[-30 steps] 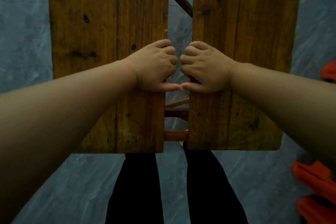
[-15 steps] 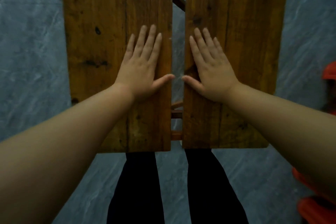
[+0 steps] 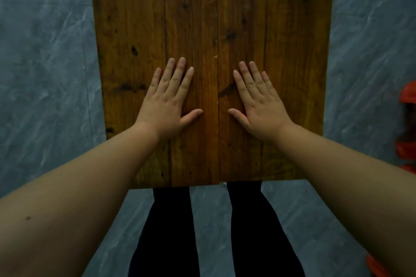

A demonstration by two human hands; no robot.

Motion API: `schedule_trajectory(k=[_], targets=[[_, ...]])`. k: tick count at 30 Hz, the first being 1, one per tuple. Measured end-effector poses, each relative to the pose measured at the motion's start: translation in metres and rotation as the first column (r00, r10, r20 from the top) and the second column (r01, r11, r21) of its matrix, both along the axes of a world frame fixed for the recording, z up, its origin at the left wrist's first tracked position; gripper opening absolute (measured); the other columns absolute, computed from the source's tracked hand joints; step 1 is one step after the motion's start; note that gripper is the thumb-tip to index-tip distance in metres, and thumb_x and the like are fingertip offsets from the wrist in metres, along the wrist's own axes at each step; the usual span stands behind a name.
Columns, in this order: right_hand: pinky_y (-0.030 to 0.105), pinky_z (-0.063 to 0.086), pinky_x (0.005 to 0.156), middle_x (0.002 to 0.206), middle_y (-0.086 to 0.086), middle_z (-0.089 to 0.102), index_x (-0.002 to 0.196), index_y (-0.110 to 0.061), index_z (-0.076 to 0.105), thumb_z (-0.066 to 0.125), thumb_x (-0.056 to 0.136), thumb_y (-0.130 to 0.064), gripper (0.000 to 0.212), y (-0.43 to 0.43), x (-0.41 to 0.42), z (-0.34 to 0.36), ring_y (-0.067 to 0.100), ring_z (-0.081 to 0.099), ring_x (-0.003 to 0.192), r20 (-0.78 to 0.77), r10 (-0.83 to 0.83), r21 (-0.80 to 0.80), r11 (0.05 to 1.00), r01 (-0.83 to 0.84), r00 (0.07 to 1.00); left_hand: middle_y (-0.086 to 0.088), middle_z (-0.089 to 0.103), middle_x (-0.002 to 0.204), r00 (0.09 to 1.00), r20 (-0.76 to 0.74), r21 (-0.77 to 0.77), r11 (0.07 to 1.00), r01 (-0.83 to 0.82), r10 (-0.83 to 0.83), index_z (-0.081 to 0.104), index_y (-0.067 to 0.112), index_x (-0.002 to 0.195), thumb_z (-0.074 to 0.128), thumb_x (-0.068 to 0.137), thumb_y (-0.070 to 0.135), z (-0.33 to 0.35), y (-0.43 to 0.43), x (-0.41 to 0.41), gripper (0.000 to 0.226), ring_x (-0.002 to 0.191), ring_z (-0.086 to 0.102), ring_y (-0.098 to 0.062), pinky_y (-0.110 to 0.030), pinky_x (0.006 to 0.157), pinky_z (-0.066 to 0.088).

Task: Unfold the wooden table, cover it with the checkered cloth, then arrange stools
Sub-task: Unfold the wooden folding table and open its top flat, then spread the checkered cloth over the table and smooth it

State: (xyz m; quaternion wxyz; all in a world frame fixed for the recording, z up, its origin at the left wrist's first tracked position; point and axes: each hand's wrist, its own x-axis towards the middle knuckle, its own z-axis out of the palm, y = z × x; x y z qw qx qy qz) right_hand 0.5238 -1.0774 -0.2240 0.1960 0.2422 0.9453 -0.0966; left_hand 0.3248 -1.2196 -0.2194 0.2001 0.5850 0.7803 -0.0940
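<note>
A plain indoor room, most likely a home or a small eatery (which one cannot be told): grey marble-patterned tile floor (image 3: 45,87), a worn brown plank-topped wooden table (image 3: 144,18), and stacked orange-red plastic stools (image 3: 406,153) at the right edge.

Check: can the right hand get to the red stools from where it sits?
Probably yes: right hand lies flat on the table, holding nothing, and bare floor separates it from the red stools.
</note>
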Motion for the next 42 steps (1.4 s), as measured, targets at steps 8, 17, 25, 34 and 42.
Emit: schedule_trajectory(k=[8,17,25,34,42], targets=[[0.053,0.002,0.117,0.158,0.013,-0.01,0.15,-0.016,-0.006,0.028,0.088,-0.068,0.088,0.011,0.033,0.006,0.029,-0.009,0.145,-0.11,-0.602,0.075,0.788,0.611,0.791,-0.007,-0.026,0.155,0.878,0.061,0.009,0.88,-0.475,0.474,-0.02,0.024,0.147,0.032,0.072,0.082,0.011,-0.033,0.006,0.109,0.143,-0.022,-0.029,-0.053,0.115,-0.008],[0.053,0.018,0.113,0.159,0.012,-0.001,0.15,-0.021,-0.003,0.034,0.074,-0.081,0.104,0.008,0.043,0.011,0.037,0.011,0.142,-0.099,-0.826,0.044,0.554,0.832,0.555,-0.013,-0.03,0.153,0.672,0.139,-0.11,0.686,-0.719,0.727,-0.024,0.028,0.145,0.04,0.055,0.087,0.013,-0.047,-0.002,0.126,0.141,-0.02,-0.039,-0.061,0.11,-0.002],[0.054,0.021,0.111,0.158,0.014,-0.003,0.149,-0.019,-0.008,0.028,0.072,-0.079,0.104,-0.027,0.052,0.019,0.04,0.011,0.141,-0.02,-0.863,0.026,0.505,0.863,0.505,-0.013,-0.039,0.148,0.741,0.128,-0.159,0.751,-0.641,0.66,-0.036,0.028,0.139,0.032,0.053,0.089,0.015,-0.06,-0.014,0.125,0.139,-0.025,-0.038,-0.06,0.111,-0.003],[0.048,0.014,0.114,0.158,0.014,-0.007,0.149,-0.016,-0.011,0.042,0.082,-0.07,0.1,-0.011,0.04,0.046,0.035,0.004,0.144,0.208,-0.856,0.049,0.492,0.869,0.473,-0.012,-0.038,0.149,0.737,0.149,-0.336,0.735,-0.589,0.659,-0.03,0.025,0.143,0.05,0.075,0.075,0.047,-0.047,-0.028,0.116,0.141,-0.022,-0.039,-0.059,0.113,0.004],[0.038,0.005,0.117,0.159,0.004,-0.005,0.15,-0.018,-0.002,0.039,0.092,-0.054,0.079,-0.047,-0.022,0.187,0.02,-0.007,0.145,-0.173,-0.626,-0.162,0.78,0.605,0.761,-0.007,-0.011,0.159,0.85,0.244,0.033,0.872,-0.489,0.467,-0.009,0.023,0.15,0.04,0.09,0.059,0.188,-0.054,-0.022,0.085,0.146,-0.005,-0.027,-0.051,0.115,0.006]])
